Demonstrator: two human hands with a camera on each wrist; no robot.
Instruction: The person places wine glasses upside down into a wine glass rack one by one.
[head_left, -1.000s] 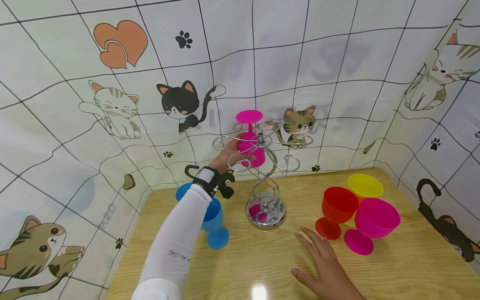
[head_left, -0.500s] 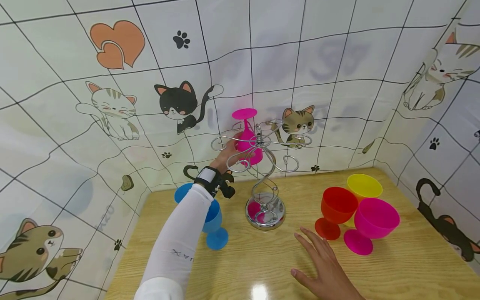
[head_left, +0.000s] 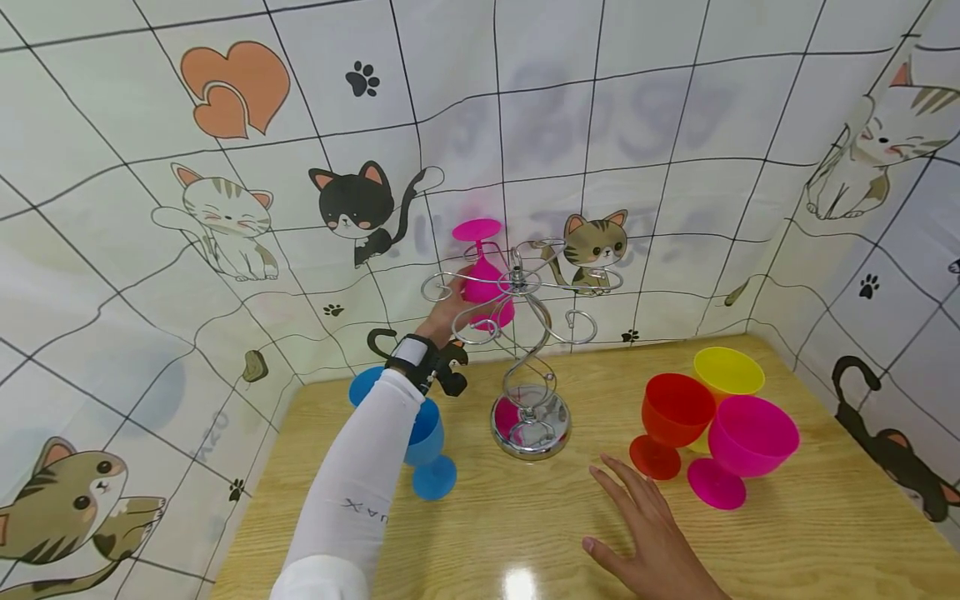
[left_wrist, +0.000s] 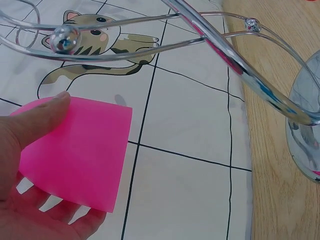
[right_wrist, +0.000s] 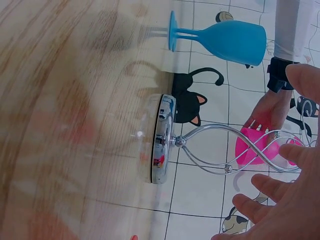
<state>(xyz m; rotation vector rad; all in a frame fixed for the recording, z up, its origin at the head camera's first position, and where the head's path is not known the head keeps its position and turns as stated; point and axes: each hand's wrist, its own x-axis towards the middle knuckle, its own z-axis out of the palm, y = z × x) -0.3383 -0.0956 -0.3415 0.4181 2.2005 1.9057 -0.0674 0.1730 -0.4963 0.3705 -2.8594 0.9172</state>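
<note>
- Head view: pink goblet, one, upside down, foot at top and mouth toward the worktop; held off it, at the left and far side of the chrome wire rack.
- Long axis: near vertical, leaning slightly; foot showing above the rack's wire arms, bowl partly screened by the near left loops.
- Left hand: nearer of the two, gripping the goblet's bowl from the left, thumb and fingers round it; arm in a white sleeve.
- Right hand: well apart from that goblet, on the near right side; fingers spread, holding nothing; nearest piece, the red goblet.
- Left wrist view: bare gap between the bowl and the rack's twisted stem; mouth unobstructed. Whether the goblet's stem sits within a loop cannot be told.
- Right wrist view: rack wires between the right hand and the gripped bowl, the bowl lying beyond them.
- Rack base: round, mirrored, flat on the worktop, between the two groups of goblets.
- Right group, all upright: red, yellow goblet, second pink goblet, close together.
- Left group: near blue goblet, upright; far blue goblet, partly hidden by the sleeve.
</note>
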